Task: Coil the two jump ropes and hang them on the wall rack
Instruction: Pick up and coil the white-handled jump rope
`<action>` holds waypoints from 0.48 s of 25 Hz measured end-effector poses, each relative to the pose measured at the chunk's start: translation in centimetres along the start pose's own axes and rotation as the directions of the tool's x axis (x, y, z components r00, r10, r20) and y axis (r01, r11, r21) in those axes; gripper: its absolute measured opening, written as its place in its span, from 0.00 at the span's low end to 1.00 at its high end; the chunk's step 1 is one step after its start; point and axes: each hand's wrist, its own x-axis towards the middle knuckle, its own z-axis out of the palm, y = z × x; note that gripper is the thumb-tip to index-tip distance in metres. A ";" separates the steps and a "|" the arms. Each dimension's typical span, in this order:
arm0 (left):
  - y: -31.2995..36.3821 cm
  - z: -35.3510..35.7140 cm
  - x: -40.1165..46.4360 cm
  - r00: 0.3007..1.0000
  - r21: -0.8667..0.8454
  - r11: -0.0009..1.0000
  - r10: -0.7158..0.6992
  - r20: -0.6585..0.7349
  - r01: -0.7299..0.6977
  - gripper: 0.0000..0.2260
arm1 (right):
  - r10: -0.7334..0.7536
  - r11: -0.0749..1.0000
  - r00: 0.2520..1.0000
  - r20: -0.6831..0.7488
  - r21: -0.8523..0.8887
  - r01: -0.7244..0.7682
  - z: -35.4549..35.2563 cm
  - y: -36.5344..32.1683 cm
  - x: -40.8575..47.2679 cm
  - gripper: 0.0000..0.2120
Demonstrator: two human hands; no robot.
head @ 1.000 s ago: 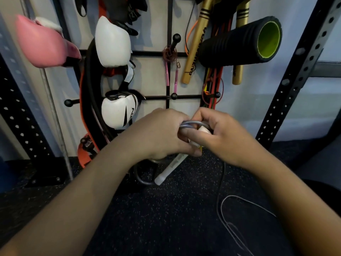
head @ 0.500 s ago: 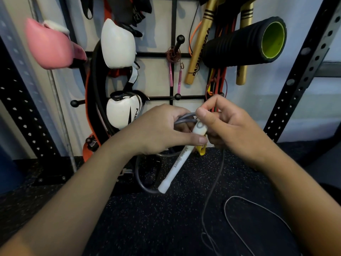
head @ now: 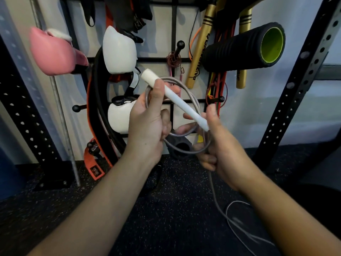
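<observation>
Coiling is the step in hand, and it is partly done. Left hand (head: 147, 124) is wrapped round several grey loops of the jump rope (head: 186, 109), its thumb pressing the white handle (head: 175, 97) against them; that grip is closed tight on rope and handle together. Right hand (head: 219, 145), at 3 o'clock from the left one, has its fingers curled round the lower side of the loops and the trailing cord, with the narrow end of the handle lying against its forefinger. The handle slants from 10 o'clock down to 4 o'clock across the coil, which is held in the air in front of the wall rack (head: 173, 60).

A good length of cord runs from the right hand down at 6 o'clock and lies loose on the speckled floor (head: 166, 209), so I judge that more loops must be gathered before hanging. The next move calls for the right hand to draw up slack and lay it into the left hand's hold without letting the earlier turns spring open. A thin reddish rope (head: 173, 60) already hangs coiled on the peg at 12 o'clock, perhaps the second rope.

Writing: black lettering runs along the gold stick (head: 198, 58) at 1 o'clock, too skewed to read. The orange tag near the floor at 8 o'clock is illegible.
</observation>
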 end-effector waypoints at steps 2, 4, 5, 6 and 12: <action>-0.6 0.2 -0.3 0.997 0.007 1.000 0.014 -0.076 -0.014 0.14 | -0.056 0.997 0.991 -0.118 -0.051 0.050 0.9 -0.2 -0.1 0.26; -1.0 0.4 -0.6 0.994 0.021 1.000 0.005 -0.106 -0.003 0.14 | -0.108 0.985 0.970 -0.218 -0.158 0.074 1.2 -0.1 0.1 0.23; -1.2 0.4 -0.7 0.993 0.040 0.999 -0.008 -0.117 0.012 0.14 | -0.118 0.978 0.962 -0.247 -0.197 0.069 1.0 0.0 0.2 0.25; -1.2 0.3 -0.7 0.992 0.063 0.998 -0.024 -0.124 0.032 0.14 | -0.132 0.968 0.958 -0.254 -0.243 0.069 0.6 0.1 0.4 0.28; 1.9 -2.6 2.0 0.986 0.533 0.830 0.117 0.117 -0.162 0.20 | -0.151 0.799 0.988 -0.037 -0.594 0.100 -3.9 -2.6 0.6 0.31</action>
